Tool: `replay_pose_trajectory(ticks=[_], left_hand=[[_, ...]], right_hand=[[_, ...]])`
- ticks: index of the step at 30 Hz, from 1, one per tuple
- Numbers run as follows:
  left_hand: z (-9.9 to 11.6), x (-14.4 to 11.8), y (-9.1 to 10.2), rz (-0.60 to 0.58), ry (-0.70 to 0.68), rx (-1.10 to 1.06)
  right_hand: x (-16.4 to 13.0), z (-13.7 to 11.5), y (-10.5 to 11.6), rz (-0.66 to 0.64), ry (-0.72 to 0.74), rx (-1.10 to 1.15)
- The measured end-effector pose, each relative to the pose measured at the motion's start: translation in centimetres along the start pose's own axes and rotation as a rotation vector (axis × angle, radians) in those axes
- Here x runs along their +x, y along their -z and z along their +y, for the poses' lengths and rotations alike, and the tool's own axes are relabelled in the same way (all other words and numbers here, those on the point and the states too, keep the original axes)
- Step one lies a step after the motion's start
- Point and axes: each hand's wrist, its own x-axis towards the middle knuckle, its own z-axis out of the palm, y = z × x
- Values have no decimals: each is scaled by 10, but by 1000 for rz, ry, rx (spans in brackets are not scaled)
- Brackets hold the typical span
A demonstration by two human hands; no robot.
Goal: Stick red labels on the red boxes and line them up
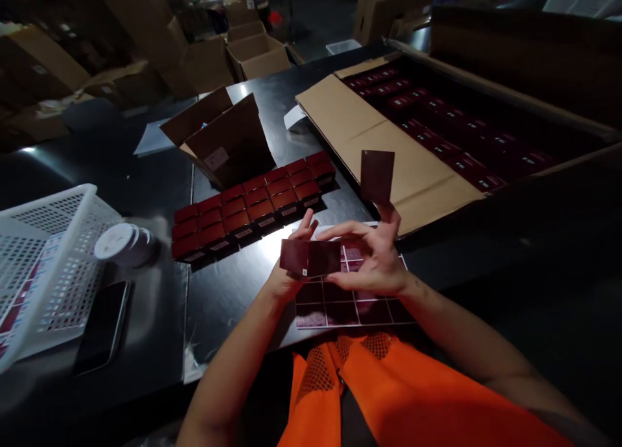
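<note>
I see a wide dark table running under everything. At its far right lies a big open carton, its flap folded flat toward me and its floor packed with dark red packs in rows. Left of it stands a smaller open cardboard box, and in front of that a block of small red boxes sits in three tidy rows on the tabletop. At the left edge I see a white perforated basket, with a roll of white tape just beside it and a black phone lying flat nearer to me. Close to my orange vest a sheet of red squares lies flat on the table, directly under my hands.

My left hand and right hand meet above that sheet. Both pinch a flat dark red carton blank between thumb and fingers, left on its left end, right on its right. My right hand's fingers also clamp a second dark red card, which stands upright above the knuckles.
</note>
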Motion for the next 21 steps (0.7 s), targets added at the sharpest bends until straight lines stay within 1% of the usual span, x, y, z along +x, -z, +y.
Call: replay_pose_trajectory(ticks=[2,3,5,7,8,9,11,13,14,15,16,20,21], left_hand=[[1,1,5,2,-104,222],[2,1,8,1,-158,332],[7,0,11,-14,-227,520],[12,-2,11,-21,-225,655],[14,-3,11,-14,-214,705],[15,-4,10,1,-212,744],[17,-4,7,29,-243,793],[18,-3,5,27,-295,824],[19,-2,4,25,-316,838],[20,-2,4,22,-335,852],[21,-1,3,20,-349,865],[24,-1,2,-7,-391,907],[25,-1,2,-11,-403,916]], right_hand=[[1,-3,5,52,23,-219],[1,-3,9,53,37,-314],[2,-4,18,-12,37,-409],[4,-6,26,-103,15,-422],[5,-8,29,-119,10,-434],[6,-12,32,-98,12,-453],[9,-20,36,59,34,-472],[10,-29,37,253,28,-415],[10,-33,36,319,3,-371],[9,-35,35,349,-43,-330],[9,-37,33,351,-115,-293],[8,-38,22,252,-510,-110],[8,-36,19,225,-588,-64]])
